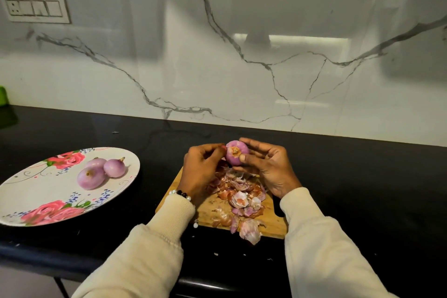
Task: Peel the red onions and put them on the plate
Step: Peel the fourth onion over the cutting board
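My right hand [268,167] grips a mostly peeled red onion [235,152] above the far end of the wooden cutting board [208,210], thumb on its front. My left hand [202,168] has its fingers curled, fingertips pinching at the onion's left side. A heap of onion skins [239,197] lies on the board under both hands. To the left, a floral plate [29,191] carries three peeled onions [90,178] close together near its far right part.
The black countertop [362,189] runs along a white marble wall. A switch panel [36,8] sits on the wall at upper left. Something green [3,95] shows at the far left edge. Small skin scraps lie near the counter's front edge.
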A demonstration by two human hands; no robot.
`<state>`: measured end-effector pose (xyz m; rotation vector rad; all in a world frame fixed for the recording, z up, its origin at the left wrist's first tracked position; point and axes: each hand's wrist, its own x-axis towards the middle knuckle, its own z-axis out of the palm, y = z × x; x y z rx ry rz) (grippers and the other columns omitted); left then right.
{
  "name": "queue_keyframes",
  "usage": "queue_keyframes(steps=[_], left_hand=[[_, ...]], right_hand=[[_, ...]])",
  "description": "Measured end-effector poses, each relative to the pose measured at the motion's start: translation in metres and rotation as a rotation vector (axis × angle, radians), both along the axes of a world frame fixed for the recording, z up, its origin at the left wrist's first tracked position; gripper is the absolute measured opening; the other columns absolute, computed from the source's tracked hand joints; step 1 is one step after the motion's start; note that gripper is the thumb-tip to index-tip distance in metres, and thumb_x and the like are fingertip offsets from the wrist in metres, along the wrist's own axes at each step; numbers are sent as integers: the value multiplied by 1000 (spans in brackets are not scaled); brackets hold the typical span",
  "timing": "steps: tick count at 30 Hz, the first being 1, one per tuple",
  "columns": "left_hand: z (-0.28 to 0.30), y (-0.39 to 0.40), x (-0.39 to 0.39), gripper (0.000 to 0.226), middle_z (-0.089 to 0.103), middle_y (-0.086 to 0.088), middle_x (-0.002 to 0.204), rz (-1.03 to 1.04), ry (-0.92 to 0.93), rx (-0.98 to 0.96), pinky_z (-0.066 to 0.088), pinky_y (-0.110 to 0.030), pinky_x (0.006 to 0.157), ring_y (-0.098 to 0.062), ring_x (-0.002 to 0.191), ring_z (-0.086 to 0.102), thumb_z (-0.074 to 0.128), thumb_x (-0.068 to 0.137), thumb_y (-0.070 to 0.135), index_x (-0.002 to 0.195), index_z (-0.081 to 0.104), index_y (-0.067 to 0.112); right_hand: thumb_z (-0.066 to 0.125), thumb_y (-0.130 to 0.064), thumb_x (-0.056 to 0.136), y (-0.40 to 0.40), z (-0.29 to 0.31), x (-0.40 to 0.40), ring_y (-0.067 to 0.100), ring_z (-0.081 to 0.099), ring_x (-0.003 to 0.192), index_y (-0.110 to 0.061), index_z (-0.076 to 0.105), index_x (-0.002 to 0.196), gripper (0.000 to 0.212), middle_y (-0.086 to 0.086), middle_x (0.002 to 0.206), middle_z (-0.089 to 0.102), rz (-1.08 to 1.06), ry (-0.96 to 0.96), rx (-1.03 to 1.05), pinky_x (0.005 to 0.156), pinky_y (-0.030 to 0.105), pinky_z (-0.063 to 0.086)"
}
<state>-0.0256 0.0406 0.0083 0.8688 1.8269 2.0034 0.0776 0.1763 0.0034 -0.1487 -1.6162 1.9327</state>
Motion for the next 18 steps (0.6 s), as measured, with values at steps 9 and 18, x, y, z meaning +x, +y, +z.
queue_keyframes(steps=[9, 18], left_hand=[[3, -9, 2, 16, 74, -19, 91, -142, -111, 31, 60, -42, 77, -33, 86, 72, 60, 92, 1, 101, 73, -2], [-1, -5, 5, 11, 75, -12, 88, -80, -31, -27, 61, -38, 73, -27, 83, 73, 67, 87, 4, 95, 75, 4]], right_hand=[[77, -4, 72, 5, 0, 5, 30, 71, 104, -8, 69, 117, 46, 12, 112, 74, 36, -58, 143, 77, 34, 62], [80, -9, 66, 4, -1, 7, 30, 71, 105, -8, 69, 115, 50, 12, 112, 74, 26, -65, 230, 81, 39, 62]])
